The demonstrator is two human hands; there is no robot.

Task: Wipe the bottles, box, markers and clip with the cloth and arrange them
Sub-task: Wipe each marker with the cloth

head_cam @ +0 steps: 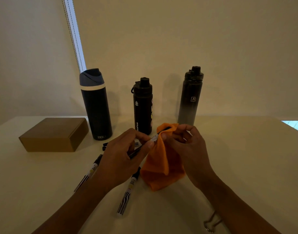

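Note:
My left hand [121, 154] pinches a marker [154, 137] above the table, its far end wrapped in the orange cloth [161, 166]. My right hand [187, 144] grips the cloth around that marker. Two more markers lie on the table: one [92, 169] left of my left wrist, another [129, 190] in front of the cloth. A small black clip [105, 146] lies behind my left hand. Three bottles stand at the back: a navy one [96, 105], a short black one [142, 107], a tall black-to-grey one [189, 97]. A brown box [53, 134] sits at the left.
The white table [246, 157] meets a pale wall behind the bottles. A blind cord [72, 34] hangs behind the navy bottle. A metal clip [211, 223] lies near my right forearm at the front edge.

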